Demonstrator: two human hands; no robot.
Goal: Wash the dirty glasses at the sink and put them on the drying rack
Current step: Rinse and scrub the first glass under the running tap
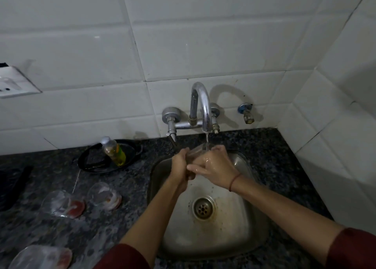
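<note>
Steel-grey and wet, the sink point(246, 220) fills the middle of my feed, its drain point(203, 207) ringed with brownish stains. Over its far end both hands meet on one clear glass point(196, 152), held tilted under the thin water stream point(207, 139) from the curved chrome faucet point(200, 104). The left hand point(180, 168) has its fingers curled round the glass's left side. The right hand point(216, 167), wet and shiny, clasps it from the right, thumb up by the rim and fingers wrapped across the near side. A red thread point(234, 182) circles that wrist.

I can read no writing anywhere. The one label, on the plastic bottle point(114, 151) at the far left of the sink, is too blurred. That bottle has a white cap, holds yellow-green liquid and stands inside a shallow black pan point(89, 163).

On the speckled dark counter point(50, 232) left of the sink wait three more glasses. The left glass point(63, 203) has red residue at its bottom, the middle glass point(104, 195) just beside it has orange-red smears, and the near glass point(40, 256) at the bottom edge shows reddish traces too.

A white socket point(14, 83) sits on the tiled wall at far left, and a small blue-collared tap point(246, 114) is right of the faucet.
</note>
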